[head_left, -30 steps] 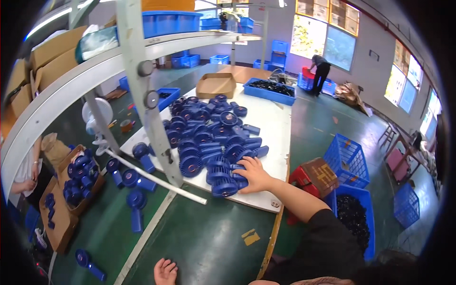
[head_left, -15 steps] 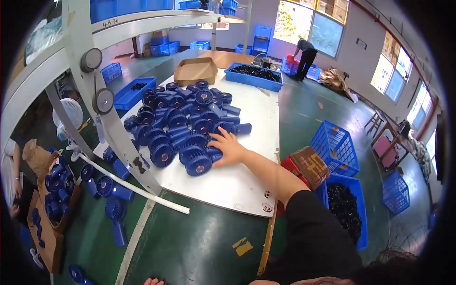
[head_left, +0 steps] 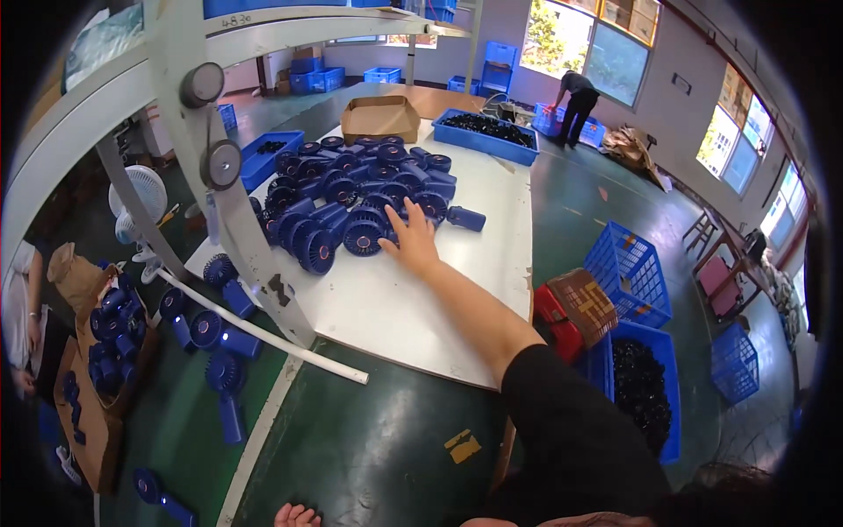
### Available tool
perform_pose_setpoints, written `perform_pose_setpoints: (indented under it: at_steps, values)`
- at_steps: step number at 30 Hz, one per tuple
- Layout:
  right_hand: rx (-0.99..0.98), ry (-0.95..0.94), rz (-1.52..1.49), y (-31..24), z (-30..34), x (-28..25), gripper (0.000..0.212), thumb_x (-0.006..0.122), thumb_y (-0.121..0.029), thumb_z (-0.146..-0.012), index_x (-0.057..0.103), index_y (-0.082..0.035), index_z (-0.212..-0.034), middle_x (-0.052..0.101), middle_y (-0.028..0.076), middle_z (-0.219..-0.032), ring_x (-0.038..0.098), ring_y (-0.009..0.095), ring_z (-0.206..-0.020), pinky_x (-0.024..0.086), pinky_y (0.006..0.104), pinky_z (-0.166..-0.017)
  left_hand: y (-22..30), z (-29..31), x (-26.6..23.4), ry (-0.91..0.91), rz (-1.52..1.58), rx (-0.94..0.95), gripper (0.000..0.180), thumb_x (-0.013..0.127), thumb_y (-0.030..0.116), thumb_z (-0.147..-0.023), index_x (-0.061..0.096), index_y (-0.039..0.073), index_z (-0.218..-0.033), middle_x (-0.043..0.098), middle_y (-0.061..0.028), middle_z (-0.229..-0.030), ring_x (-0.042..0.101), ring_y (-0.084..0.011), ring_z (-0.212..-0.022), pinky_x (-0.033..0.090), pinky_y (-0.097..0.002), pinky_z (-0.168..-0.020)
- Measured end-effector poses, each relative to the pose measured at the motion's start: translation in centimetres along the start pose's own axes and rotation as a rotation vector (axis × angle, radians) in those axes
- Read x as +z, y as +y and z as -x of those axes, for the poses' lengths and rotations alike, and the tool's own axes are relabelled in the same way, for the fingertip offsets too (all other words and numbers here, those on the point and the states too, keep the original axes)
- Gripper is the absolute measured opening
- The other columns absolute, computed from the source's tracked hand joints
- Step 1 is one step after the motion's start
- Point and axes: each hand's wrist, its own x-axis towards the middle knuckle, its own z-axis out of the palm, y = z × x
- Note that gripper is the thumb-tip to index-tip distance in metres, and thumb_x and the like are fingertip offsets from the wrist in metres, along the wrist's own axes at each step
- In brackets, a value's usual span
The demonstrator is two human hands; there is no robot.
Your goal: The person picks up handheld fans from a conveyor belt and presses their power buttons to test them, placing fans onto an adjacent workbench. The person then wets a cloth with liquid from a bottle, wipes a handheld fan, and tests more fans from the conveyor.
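Note:
Dark blue handheld fans point(head_left: 356, 189) lie heaped on a white tabletop point(head_left: 413, 316). My right hand point(head_left: 413, 241), its fingers spread, rests against the near right side of this heap, beside a round fan head point(head_left: 364, 235). It grips none of them. One fan's handle point(head_left: 465, 219) sticks out to the right past my fingers. Low in the view, only the fingers of my left hand point(head_left: 297, 516) show, slightly curled with nothing visible in them; the rest is cut off by the edge.
An open cardboard tray point(head_left: 380, 114) and blue bins point(head_left: 487, 132) of black parts stand behind the heap. A metal post point(head_left: 250, 228) rises at the table's left. More fans point(head_left: 224, 373) lie lower left. Blue crates point(head_left: 628, 272) stand to the right; a person point(head_left: 575, 105) bends far back.
My right hand has moved away from me, and the near fans have shifted back from the table's front edge, closer to the cardboard tray. More of my left hand's fingers show.

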Motion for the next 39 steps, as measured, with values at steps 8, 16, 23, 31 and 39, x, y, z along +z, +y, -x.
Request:
perform_pose_setpoints:
  at_steps: [8,16,23,31,39]
  values:
    - [-0.427,-0.339,-0.702,-10.7,9.6,-5.8,0.054,0.056,-0.003,-0.074,0.042,-0.012,-0.126,0.038,0.02,-0.123,0.049,0.034,-0.103,0.042,0.0366,-0.088,-2.0,-0.7,-1.7,-0.049,-0.101,0.026,0.025,0.043,0.034,-0.089,0.048,0.017,-0.106,0.049,-0.0053,-0.102,0.042,-0.0239,-0.095,0.033,-0.0433,-0.088]
    - [-0.781,-0.684,-0.84,-18.0,17.4,-4.1,0.035,0.052,-0.005,-0.078,0.052,-0.007,-0.113,0.049,0.014,-0.118,0.049,0.031,-0.107,0.042,0.0382,-0.089,-2.0,-0.1,-1.7,-0.036,0.139,0.094,0.052,0.062,0.003,-0.078,0.039,0.002,-0.124,0.051,-0.0111,-0.111,0.056,-0.0204,-0.095,0.05,-0.031,-0.079]
    - [-0.679,-0.546,-0.916,-26.2,17.5,-1.7,0.028,0.056,-0.003,-0.072,0.058,-0.006,-0.1,0.059,0.012,-0.1,0.054,0.031,-0.097,0.044,0.0407,-0.085,-0.8,-0.2,0.1,-0.074,0.226,0.081,0.043,0.058,-0.002,-0.08,0.042,-0.001,-0.12,0.053,-0.0135,-0.109,0.056,-0.0206,-0.095,0.049,-0.0335,-0.084]
    - [-0.528,-0.558,-0.151,-38.6,16.5,-0.7,0.039,0.057,-0.041,-0.08,0.059,-0.01,-0.103,0.047,0.018,-0.108,0.057,0.031,-0.084,0.05,0.0357,-0.061,-1.0,0.1,-0.6,-0.065,0.218,0.032,0.04,0.05,-0.006,-0.081,0.041,0.0,-0.12,0.052,-0.0129,-0.111,0.056,-0.0218,-0.098,0.048,-0.0348,-0.086]
    - [-0.689,-0.634,-0.166,-39.9,17.2,0.1,0.035,0.063,-0.031,-0.076,0.056,-0.004,-0.098,0.044,0.018,-0.106,0.06,0.03,-0.078,0.051,0.0369,-0.057,-0.7,0.2,-0.6,-0.058,0.274,-0.001,0.04,0.05,-0.006,-0.081,0.042,0.001,-0.12,0.052,-0.0117,-0.111,0.056,-0.0207,-0.098,0.048,-0.0338,-0.085]
